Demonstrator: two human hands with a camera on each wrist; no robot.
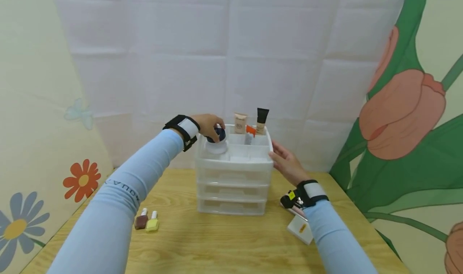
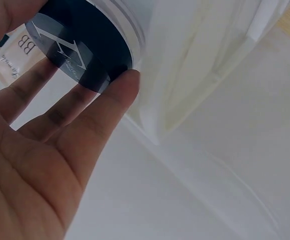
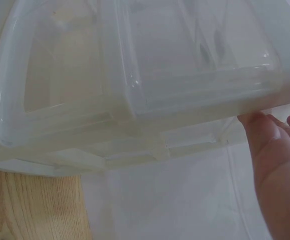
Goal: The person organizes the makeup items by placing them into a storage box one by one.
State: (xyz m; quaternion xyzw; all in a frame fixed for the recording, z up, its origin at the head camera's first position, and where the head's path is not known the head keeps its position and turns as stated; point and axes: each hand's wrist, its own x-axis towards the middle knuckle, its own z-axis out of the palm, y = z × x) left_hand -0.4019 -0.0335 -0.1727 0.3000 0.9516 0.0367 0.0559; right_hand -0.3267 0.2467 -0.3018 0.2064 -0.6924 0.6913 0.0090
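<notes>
A clear plastic drawer organiser (image 1: 233, 183) stands on the wooden table, with an open tray of compartments on top. My left hand (image 1: 209, 126) grips a white jar with a dark blue lid (image 1: 216, 141) over the tray's left corner; the left wrist view shows the fingers (image 2: 92, 107) curled round the lid (image 2: 79, 35). My right hand (image 1: 285, 161) rests with straight fingers against the organiser's right side, fingertips (image 3: 257, 125) touching its wall (image 3: 134, 85). Two tubes (image 1: 240, 123) (image 1: 262, 120) and an orange item (image 1: 250, 130) stand in the rear compartments.
Two nail polish bottles, dark red (image 1: 141, 220) and yellow (image 1: 153, 221), lie at the table's front left. A white box (image 1: 300, 228) lies by my right forearm. White sheeting hangs behind, with flowered walls on both sides.
</notes>
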